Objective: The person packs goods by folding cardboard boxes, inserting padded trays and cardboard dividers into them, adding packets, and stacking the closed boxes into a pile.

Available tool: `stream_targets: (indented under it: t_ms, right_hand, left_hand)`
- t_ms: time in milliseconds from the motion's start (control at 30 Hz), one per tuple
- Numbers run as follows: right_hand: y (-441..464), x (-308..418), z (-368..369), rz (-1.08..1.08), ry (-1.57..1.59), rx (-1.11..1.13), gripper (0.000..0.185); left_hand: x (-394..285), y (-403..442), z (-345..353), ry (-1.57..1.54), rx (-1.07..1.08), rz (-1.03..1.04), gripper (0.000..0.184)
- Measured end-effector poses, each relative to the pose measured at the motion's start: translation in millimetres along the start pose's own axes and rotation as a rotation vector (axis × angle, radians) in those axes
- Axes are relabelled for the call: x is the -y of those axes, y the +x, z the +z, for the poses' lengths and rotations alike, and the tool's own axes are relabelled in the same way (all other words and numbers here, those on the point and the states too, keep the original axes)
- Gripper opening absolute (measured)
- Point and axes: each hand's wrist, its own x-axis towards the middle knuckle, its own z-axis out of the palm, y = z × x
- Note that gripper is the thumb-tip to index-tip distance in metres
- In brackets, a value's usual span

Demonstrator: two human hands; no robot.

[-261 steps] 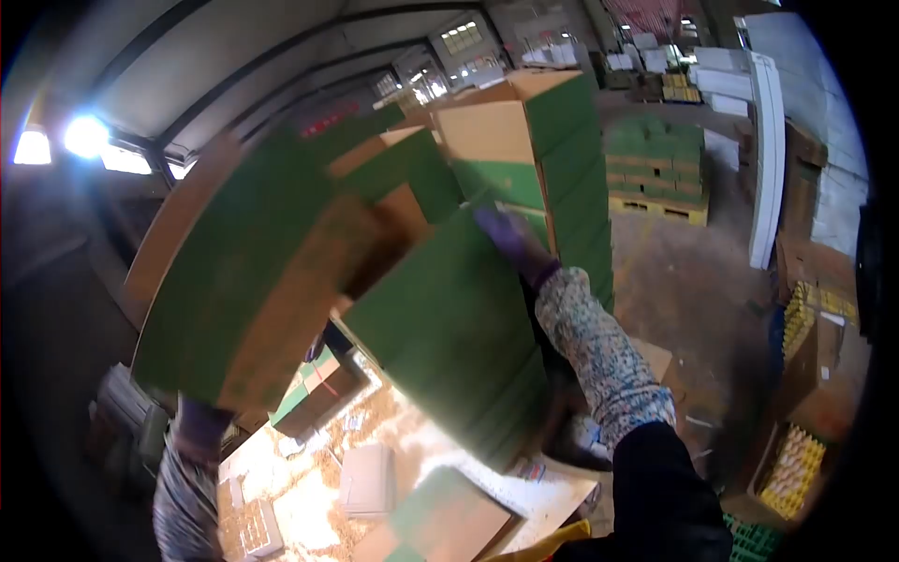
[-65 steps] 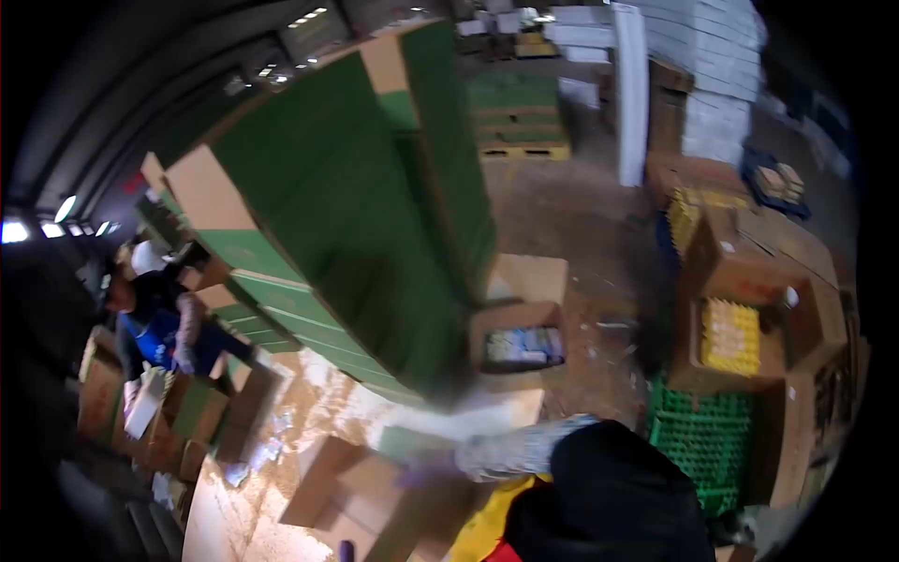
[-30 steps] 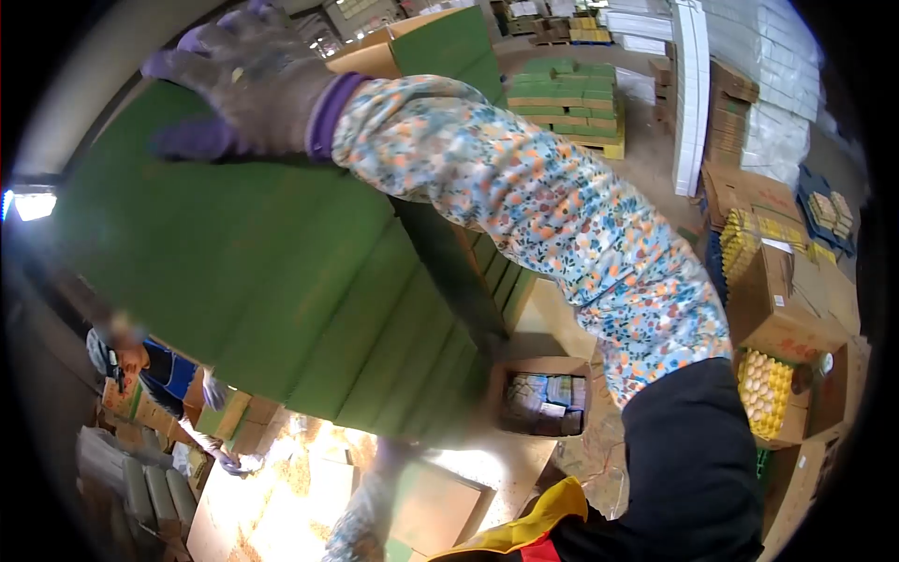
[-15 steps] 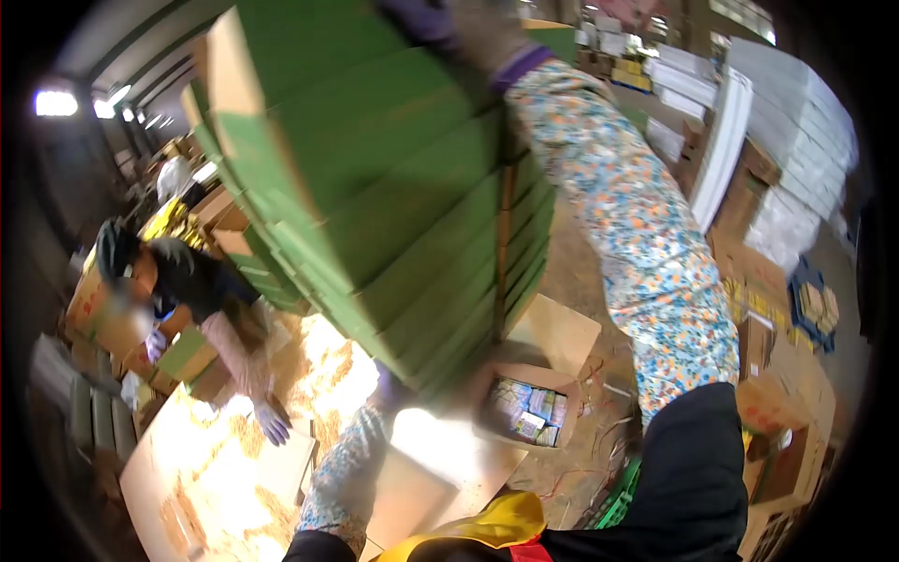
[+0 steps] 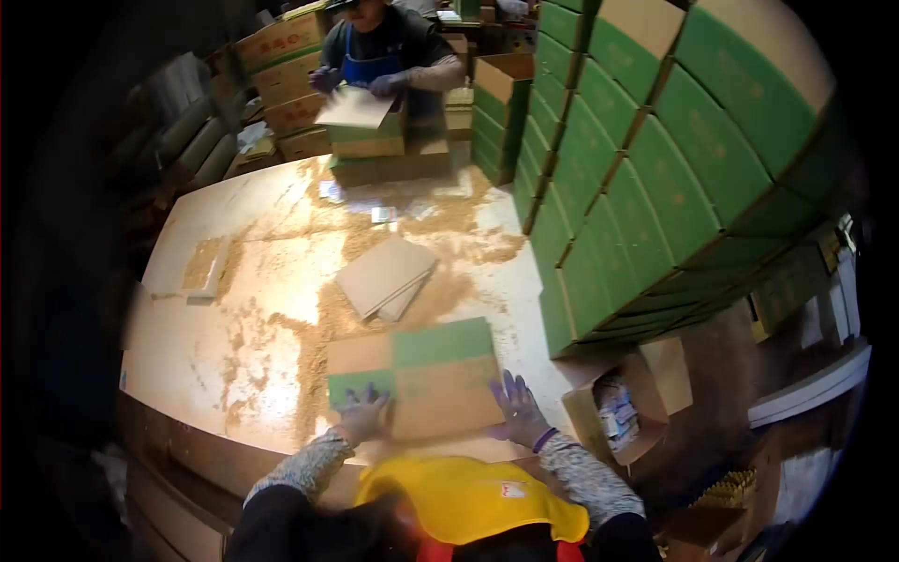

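Observation:
A brown and green cardboard carton (image 5: 440, 384), seemingly folded flat, lies on the table right in front of me. My left hand (image 5: 361, 412) touches its near left corner, fingers spread. At the right edge rests my right hand (image 5: 520, 410), also with its fingers apart. Both hands wear gloves, and neither is closed around anything. Just beyond the carton are a few loose cardboard sheets (image 5: 386, 276) lying on wood shavings.
Tall stacks of green cartons (image 5: 637, 187) line the table's right side. An open box (image 5: 618, 412) holding small packs stands at the lower right. Across the table (image 5: 253, 365), a co-worker (image 5: 389, 56) handles a sheet above a carton (image 5: 370, 140).
My right hand has left the top of the green carton stack, and my left hand has left its lower edge. Both are now lower, at the flat carton; the view has turned right-to-left.

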Motion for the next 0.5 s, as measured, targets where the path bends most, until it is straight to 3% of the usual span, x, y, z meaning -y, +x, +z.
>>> stream_targets:
  t_ms: [33,100,167,200,267,300,367,467,500]
  right_hand:
    - [9.9,4.5,32.3,-0.012,0.016,0.004,0.079]
    - [7.8,20.1,77.2,0.191,-0.182,0.356,0.089]
    - [4.6,16.9,104.6,0.203,-0.167,0.293,0.088]
    - [8.8,13.4,107.1,0.207,-0.174,0.199,0.086]
    - [7.6,8.6,88.2,0.19,-0.162,0.302,0.076]
    - [7.9,15.4,67.8,0.209,-0.163,0.335,0.076]
    - [30.3,38.4,5.7,0.046,-0.353,0.435,0.067]
    - [62.4,70.8,-87.0,-0.123,-0.235,-0.153,0.063]
    - [80.5,77.3,-90.3,-0.179,-0.299,-0.225,0.062]
  left_hand:
    - [22.9,-12.9,8.2,0.053,0.039,-0.06,0.101]
    - [54.2,-27.4,44.8,0.103,0.116,-0.112,0.102]
    - [86.0,-10.4,95.3,-0.161,-0.244,0.086,0.1]
    - [99.2,-9.6,91.6,-0.147,-0.224,0.109,0.1]
    - [108.1,-11.0,86.2,-0.195,-0.136,0.228,0.1]
    - [113.9,-17.4,66.5,-0.173,-0.09,0.266,0.094]
    - [121.7,-37.5,5.9,-0.177,-0.187,0.344,0.074]
    - [124.9,-70.4,-101.7,-0.163,-0.224,0.343,0.05]
    - [126.7,-60.8,-109.0,-0.112,-0.275,0.4,0.046]
